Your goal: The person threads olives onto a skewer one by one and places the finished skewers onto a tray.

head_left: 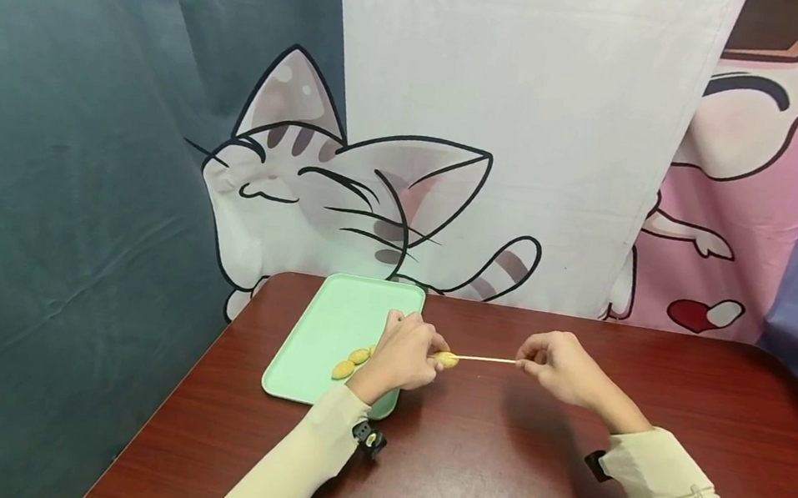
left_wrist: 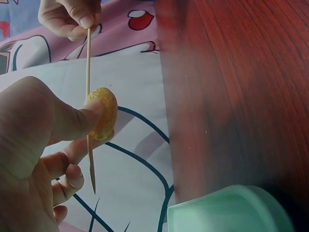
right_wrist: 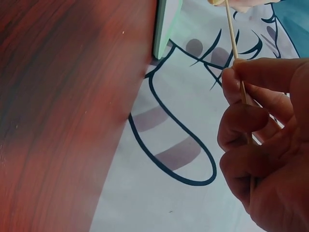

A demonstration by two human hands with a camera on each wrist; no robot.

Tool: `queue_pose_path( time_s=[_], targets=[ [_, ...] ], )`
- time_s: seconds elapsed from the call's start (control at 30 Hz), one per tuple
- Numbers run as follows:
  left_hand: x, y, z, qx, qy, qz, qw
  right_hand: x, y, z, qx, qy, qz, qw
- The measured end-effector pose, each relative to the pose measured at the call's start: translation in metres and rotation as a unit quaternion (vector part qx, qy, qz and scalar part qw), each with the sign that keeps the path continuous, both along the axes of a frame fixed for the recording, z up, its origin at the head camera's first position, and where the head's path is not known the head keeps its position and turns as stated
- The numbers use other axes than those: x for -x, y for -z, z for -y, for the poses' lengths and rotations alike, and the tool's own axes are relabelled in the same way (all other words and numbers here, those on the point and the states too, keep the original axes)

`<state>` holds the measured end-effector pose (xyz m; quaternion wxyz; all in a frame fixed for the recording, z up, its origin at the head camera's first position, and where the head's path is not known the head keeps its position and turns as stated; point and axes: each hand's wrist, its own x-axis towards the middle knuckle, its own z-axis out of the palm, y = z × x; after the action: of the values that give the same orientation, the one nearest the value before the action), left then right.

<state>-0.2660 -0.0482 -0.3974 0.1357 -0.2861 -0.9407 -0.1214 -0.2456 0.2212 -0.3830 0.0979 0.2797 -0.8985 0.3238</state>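
My left hand (head_left: 402,352) pinches a wrinkled yellow oval piece (left_wrist: 109,112) between thumb and fingers, just above the tray's right edge. A thin bamboo skewer (left_wrist: 88,65) runs to it from the right. Below the piece, in the left wrist view, the skewer's pointed tip sticks out. Thumb and fingertips of my right hand (head_left: 565,370) pinch the skewer, whose blunt part lies along the curled fingers in the right wrist view. How the skewer meets the piece is partly covered by the left thumb.
A mint-green tray (head_left: 315,335) lies on the reddish-brown wooden table (head_left: 460,476), left of centre. Several yellow oval pieces (head_left: 343,370) rest in it, partly behind the left hand. A cloth backdrop (head_left: 535,132) with cartoon cats hangs behind the table.
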Motion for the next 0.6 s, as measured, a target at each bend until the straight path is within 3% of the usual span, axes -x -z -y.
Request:
queue_pose_path(
  time_s=[0.6],
  targets=[
    [-0.0024,-0.0016,-0.0031,-0.003,0.001,-0.004,1.0,-0.0065,-0.0004,0.0098,0.009,0.01,0.004,0.9999]
  ],
)
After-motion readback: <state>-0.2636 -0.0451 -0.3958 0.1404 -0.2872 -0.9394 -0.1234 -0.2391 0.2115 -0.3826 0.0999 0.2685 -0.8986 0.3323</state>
